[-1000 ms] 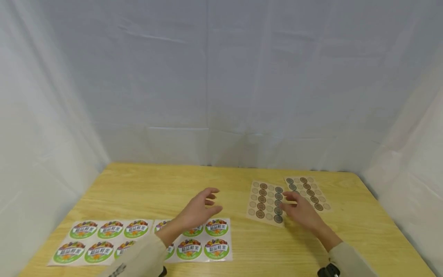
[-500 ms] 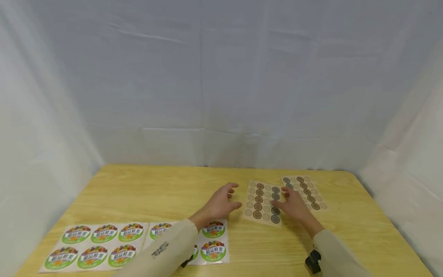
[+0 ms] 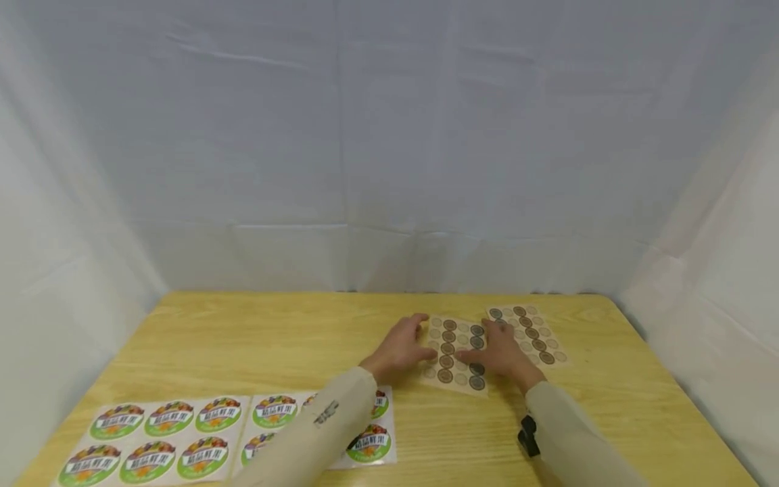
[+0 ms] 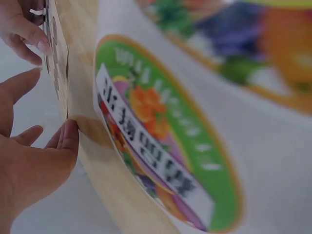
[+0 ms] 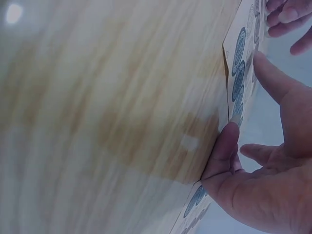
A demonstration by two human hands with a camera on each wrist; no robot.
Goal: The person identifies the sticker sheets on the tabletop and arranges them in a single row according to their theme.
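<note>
Between both hands a kraft-brown sheet of round stickers (image 3: 447,338) lies on the table, with columns of brown, pale and dark circles. At its left edge is my left hand (image 3: 400,346); in the left wrist view its fingertips (image 4: 69,131) touch the sheet's border, thumb and fingers apart. My right hand (image 3: 502,350) is at the right edge, thumb reaching over the stickers. The right wrist view shows bent fingertips (image 5: 229,134) against that edge and the thumb raised off the paper. Part of the sheet is hidden under the right hand.
A second brown sticker sheet (image 3: 538,335) lies just behind and right of the right hand. Two white sheets with fruit-label stickers, one at left (image 3: 146,446) and one partly under the left sleeve (image 3: 386,443), lie near the front. White sheeting (image 3: 389,169) encloses the wooden table (image 3: 255,338).
My left hand has moved right to the brown sheet's left edge. The right hand has shifted left, its thumb now further over the stickers. The head view has turned slightly.
</note>
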